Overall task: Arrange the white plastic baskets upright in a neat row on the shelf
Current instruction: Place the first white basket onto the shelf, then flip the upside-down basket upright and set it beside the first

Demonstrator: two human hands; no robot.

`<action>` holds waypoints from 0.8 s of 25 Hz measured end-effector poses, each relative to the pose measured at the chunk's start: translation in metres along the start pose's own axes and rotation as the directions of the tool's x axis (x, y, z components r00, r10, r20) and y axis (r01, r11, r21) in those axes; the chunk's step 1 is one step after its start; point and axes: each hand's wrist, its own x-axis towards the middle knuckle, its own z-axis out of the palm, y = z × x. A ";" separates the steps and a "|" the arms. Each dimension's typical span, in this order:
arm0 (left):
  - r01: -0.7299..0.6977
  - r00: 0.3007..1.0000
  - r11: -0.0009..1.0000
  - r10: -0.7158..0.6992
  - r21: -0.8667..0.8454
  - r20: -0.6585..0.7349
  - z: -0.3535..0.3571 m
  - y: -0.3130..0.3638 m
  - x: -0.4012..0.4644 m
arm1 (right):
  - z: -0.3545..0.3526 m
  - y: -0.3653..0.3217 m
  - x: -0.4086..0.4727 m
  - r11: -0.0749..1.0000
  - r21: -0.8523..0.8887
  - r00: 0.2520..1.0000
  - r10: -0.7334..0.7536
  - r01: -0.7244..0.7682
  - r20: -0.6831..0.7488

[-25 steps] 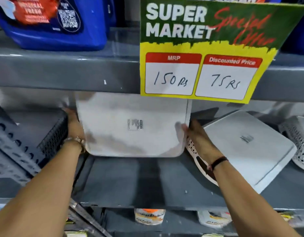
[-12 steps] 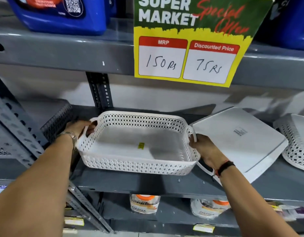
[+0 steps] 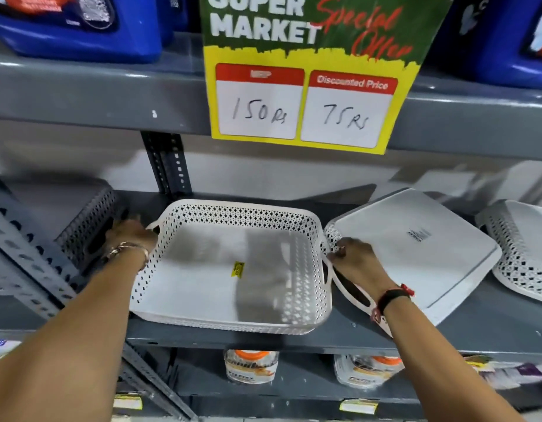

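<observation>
A white perforated plastic basket (image 3: 208, 269) sits upright, open side up, on the grey middle shelf (image 3: 492, 327). My left hand (image 3: 131, 234) grips its left handle and my right hand (image 3: 355, 258) holds its right handle. Just right of it a second white basket (image 3: 416, 248) leans upside down, its flat bottom with a barcode label facing up. A third white basket (image 3: 519, 254) lies tilted at the far right, partly cut off by the frame edge.
A grey perforated basket (image 3: 81, 220) stands at the left behind a slotted metal upright. A yellow and green price sign (image 3: 306, 95) hangs from the upper shelf. Blue jugs stand above. Jars (image 3: 251, 365) sit on the lower shelf.
The basket I hold was turned from bottom-facing-me to open side up, then lowered onto the shelf and pushed a little further in. Both hands stayed on its handles.
</observation>
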 end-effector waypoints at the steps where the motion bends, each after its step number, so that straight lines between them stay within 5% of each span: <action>1: -0.065 0.994 0.997 0.067 0.030 -0.086 0.003 0.017 -0.010 | -0.014 0.001 0.005 0.999 -0.042 0.993 -0.031 0.027 -0.114; 3: -0.282 0.949 0.959 0.274 -0.036 -0.159 0.014 0.067 -0.029 | -0.049 0.014 0.021 0.985 -0.144 0.936 -0.137 0.094 -0.325; 6: -0.443 0.877 0.797 0.481 -0.410 -0.011 0.032 0.153 -0.070 | -0.103 0.066 0.050 0.980 -0.191 0.889 -0.136 0.056 -0.437; 8: -0.285 0.846 0.793 0.472 -0.538 0.247 0.052 0.204 -0.098 | -0.137 0.112 0.064 0.980 -0.195 0.906 -0.039 -0.048 -0.420; 10: -0.156 0.800 0.862 0.397 -0.483 0.450 0.078 0.243 -0.125 | -0.163 0.154 0.076 0.972 -0.219 0.937 0.008 -0.090 -0.348; 16: -0.134 0.835 0.986 0.164 -0.095 0.526 0.120 0.265 -0.173 | -0.187 0.222 0.122 1.000 -0.008 0.998 0.011 -0.012 -0.058; 20: 0.358 0.754 0.841 -0.004 -0.406 0.657 0.133 0.266 -0.190 | -0.188 0.229 0.135 0.973 0.201 0.994 0.105 -0.110 0.035</action>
